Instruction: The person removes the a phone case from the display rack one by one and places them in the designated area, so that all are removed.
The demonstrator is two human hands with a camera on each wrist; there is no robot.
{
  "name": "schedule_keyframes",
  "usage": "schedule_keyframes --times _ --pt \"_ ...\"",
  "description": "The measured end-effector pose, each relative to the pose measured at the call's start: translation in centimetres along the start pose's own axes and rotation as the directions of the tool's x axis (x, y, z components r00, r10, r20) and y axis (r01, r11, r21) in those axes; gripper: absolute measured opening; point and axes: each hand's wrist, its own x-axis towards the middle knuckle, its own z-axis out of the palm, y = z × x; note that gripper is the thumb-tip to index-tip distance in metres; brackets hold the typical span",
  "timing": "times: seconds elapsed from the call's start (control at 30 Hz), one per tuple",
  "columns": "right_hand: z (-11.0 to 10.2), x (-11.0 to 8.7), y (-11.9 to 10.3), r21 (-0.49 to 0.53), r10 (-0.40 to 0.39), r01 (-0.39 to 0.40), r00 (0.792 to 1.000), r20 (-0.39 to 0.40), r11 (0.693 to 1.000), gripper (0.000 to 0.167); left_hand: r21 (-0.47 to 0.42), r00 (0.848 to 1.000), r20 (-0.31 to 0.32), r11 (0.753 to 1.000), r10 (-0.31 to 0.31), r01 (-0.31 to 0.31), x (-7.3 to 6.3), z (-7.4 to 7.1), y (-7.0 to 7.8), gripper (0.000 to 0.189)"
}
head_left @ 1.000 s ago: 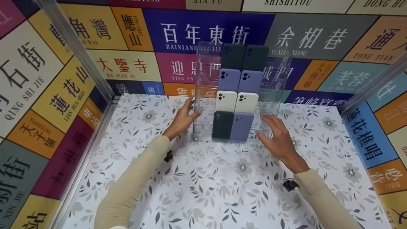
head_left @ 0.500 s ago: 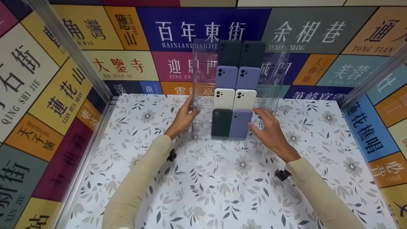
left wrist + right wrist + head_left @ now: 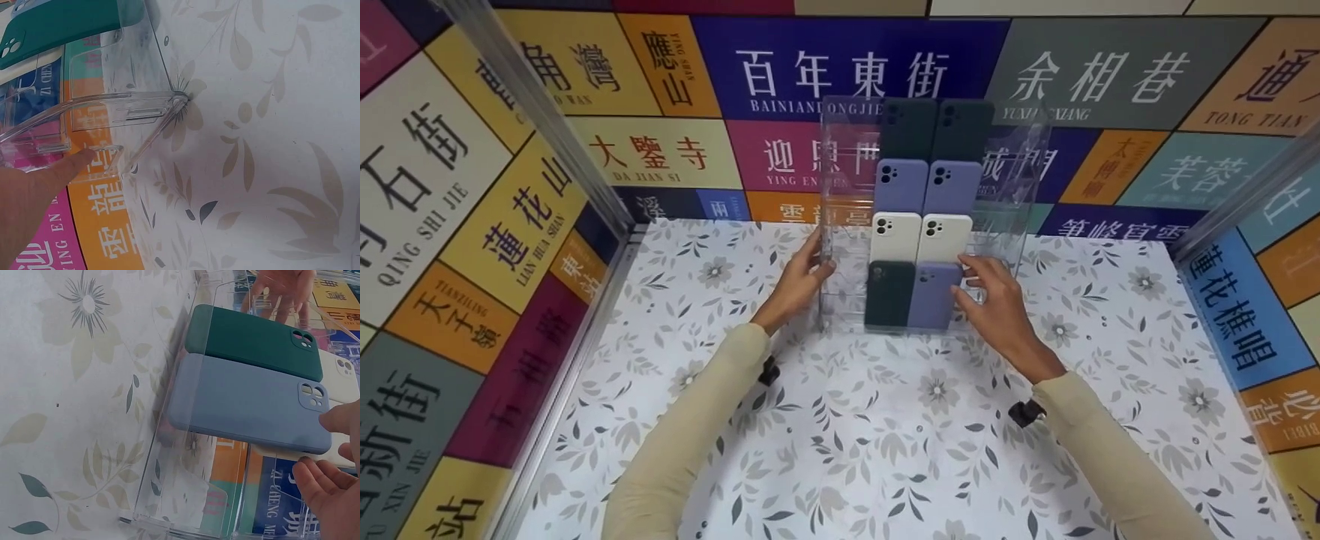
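Note:
A clear acrylic display stand holds tiers of phone cases. In its lowest row, a dark green phone case leans beside a purple phone case. My right hand pinches the purple case near its upper right corner. In the right wrist view, the thumb overlaps the front by the camera cutout and the fingers lie along the side edge. At the stand's left side, my left hand rests with fairly straight fingers. A finger reaches along the clear side panel in the left wrist view.
Above the lowest row sit two white phone cases, two purple phone cases and two dark green phone cases. A leaf-patterned cloth lies under the stand. Sign-printed walls rise behind and on both sides.
My right hand has moved left from beside the stand onto the purple case in the lowest row. My left hand has come slightly closer to the stand's left side. The cases keep their places.

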Motion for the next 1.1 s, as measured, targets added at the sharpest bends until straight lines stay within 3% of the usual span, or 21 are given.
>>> schedule_keyframes --times 0.3,0.57,0.87,1.1 --pt "0.3 -0.7 0.3 -0.025 -0.044 0.044 0.999 0.000 0.999 0.040 -0.024 0.999 0.011 0.999 0.032 -0.032 -0.1 0.2 -0.2 0.076" --pt "0.5 -1.4 0.5 0.038 -0.077 0.080 0.994 -0.078 0.996 0.030 -0.098 0.998 0.037 0.994 0.049 -0.045 -0.1 0.2 -0.3 0.076" --pt "-0.6 -1.2 -0.2 0.051 -0.143 0.153 0.977 -0.160 0.987 0.026 -0.112 0.999 0.039 0.993 0.030 -0.026 0.0 0.3 -0.3 0.076" --pt "-0.7 -1.6 -1.5 0.110 -0.150 0.172 0.972 -0.182 0.979 0.026 -0.164 0.999 0.011 0.986 -0.039 0.040 -0.3 0.2 -0.1 0.075"
